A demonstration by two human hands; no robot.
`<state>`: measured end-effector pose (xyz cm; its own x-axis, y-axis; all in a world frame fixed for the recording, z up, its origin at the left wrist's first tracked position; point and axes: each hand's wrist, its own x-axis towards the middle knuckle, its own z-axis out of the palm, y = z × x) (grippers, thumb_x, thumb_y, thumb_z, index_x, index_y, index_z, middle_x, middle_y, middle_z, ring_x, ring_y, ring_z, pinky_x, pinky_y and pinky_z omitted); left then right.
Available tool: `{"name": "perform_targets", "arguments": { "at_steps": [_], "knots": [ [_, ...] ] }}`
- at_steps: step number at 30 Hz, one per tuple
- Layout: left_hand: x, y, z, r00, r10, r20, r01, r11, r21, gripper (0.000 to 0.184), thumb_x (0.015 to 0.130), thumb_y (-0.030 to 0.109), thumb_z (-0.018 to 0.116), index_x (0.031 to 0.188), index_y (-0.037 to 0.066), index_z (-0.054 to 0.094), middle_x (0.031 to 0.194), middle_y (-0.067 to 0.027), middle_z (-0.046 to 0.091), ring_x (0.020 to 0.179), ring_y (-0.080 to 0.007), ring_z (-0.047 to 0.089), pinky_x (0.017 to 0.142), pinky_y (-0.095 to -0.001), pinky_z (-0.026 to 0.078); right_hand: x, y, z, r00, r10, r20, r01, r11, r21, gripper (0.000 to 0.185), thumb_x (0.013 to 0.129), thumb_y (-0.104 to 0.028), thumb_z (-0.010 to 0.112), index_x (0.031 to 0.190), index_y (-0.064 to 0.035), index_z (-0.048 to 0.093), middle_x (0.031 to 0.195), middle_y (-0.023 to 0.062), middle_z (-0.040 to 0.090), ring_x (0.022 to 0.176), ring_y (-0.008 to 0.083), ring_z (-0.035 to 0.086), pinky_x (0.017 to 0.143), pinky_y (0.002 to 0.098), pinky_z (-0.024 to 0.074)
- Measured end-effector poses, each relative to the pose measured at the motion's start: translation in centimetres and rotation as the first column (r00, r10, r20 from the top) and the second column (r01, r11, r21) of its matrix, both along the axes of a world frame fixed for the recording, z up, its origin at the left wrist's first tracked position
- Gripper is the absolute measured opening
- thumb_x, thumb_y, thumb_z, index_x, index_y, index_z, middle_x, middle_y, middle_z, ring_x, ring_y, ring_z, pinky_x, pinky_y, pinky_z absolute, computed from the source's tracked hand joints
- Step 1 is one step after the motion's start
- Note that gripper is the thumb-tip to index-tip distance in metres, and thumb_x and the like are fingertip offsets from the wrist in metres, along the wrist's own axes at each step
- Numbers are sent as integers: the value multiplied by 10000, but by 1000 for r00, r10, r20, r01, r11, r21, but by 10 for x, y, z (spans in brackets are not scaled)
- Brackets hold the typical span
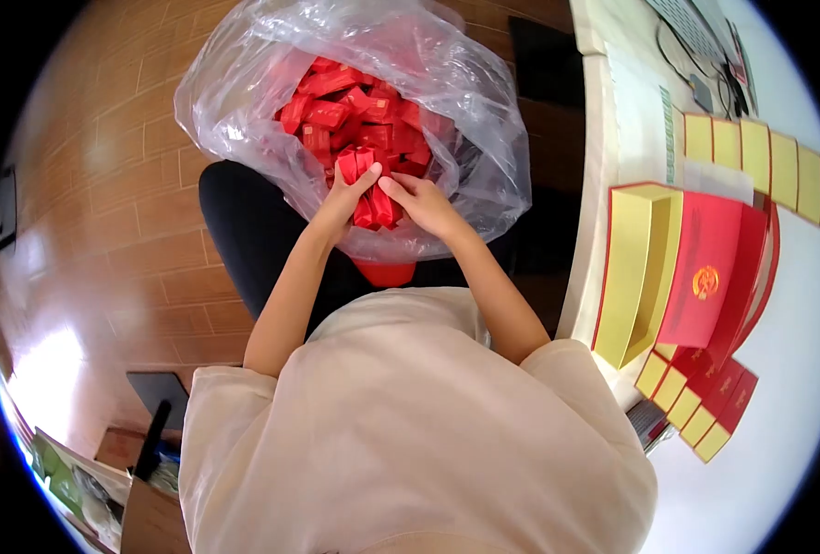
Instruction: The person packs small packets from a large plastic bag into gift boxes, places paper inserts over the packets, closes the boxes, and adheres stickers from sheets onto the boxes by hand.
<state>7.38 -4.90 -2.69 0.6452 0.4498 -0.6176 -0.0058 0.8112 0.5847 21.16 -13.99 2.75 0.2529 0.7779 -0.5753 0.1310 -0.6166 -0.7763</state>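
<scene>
A large clear plastic bag stands open in front of my knees, with many small red packets heaped inside. Over its near rim, both hands grip a bunch of the same small red packets. My left hand is closed on the bunch from the left, its thumb lying on top. From the other side my right hand presses the bunch with thumb and fingers. Some fingertips are hidden behind the packets. Part of a red surface shows below the bag.
To the right is a table carrying an open gold-lined box with a red lid. Rows of smaller red-and-gold boxes stand nearby. A keyboard and cables lie at the far end. Wood-look floor spreads left.
</scene>
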Motion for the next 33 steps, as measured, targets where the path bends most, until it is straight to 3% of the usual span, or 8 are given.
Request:
{"name": "perform_targets", "arguments": {
  "at_steps": [2,6,9,12,16,28,30,33],
  "knots": [
    [3,-3,21,998,-64,1,64,995,74,756,827,283,720,1391,87,256,1266,-100,468,1159,-212,484,965,-350,424,-4,-11,8,998,-65,-5,65,996,66,683,883,-529,542,1205,73,550,1113,222,627,1036,274,615,889,348,460],
    [22,-16,66,989,-129,75,119,984,130,640,853,174,677,1377,60,327,1249,-94,523,1130,-219,532,963,-342,440,-10,-45,40,780,-222,585,19,943,333,598,899,-439,540,1283,17,489,1131,230,562,1020,382,564,849,402,480],
    [42,-19,101,972,-168,166,142,978,154,523,890,164,633,1342,53,395,1240,-83,535,1133,-204,534,964,-343,439,-2,-70,133,661,-447,603,64,834,548,345,863,-198,620,1148,-15,555,1030,175,565,944,353,568,800,392,474],
    [61,-20,134,950,-216,227,172,965,198,496,899,187,629,1325,45,419,1230,-76,538,1116,-195,539,956,-333,441,17,-110,180,271,-579,769,-73,784,616,353,792,-102,646,1134,-40,581,1034,144,577,911,328,564,794,391,453],
    [114,-32,200,910,-315,269,219,918,331,418,932,225,582,1285,38,459,1197,-75,575,1067,-178,580,916,-328,472,51,-171,191,-130,-411,902,236,871,431,285,758,-75,635,1038,-34,597,959,133,586,888,305,558,846,426,406],
    [193,-132,266,661,-670,338,364,680,636,612,873,145,664,1366,56,312,1231,-82,517,1119,-154,516,956,-308,418,51,-313,204,-84,-355,931,455,818,352,153,722,27,563,854,-44,592,798,92,576,756,267,541,716,377,402],
    [204,-157,278,581,-720,380,355,645,677,640,862,114,672,1360,75,273,1205,-98,522,1106,-159,525,950,-313,423,55,-304,216,-10,-661,750,494,649,578,178,756,32,540,910,-31,601,808,103,567,753,259,538,722,361,411],
    [211,-192,279,540,-771,338,257,533,806,652,854,100,669,1362,78,261,1251,-115,473,1113,-177,519,965,-321,412,71,-284,233,416,-831,369,474,545,692,373,949,-191,473,1282,-27,499,1132,122,567,940,223,554,863,327,418]
  ]
}}
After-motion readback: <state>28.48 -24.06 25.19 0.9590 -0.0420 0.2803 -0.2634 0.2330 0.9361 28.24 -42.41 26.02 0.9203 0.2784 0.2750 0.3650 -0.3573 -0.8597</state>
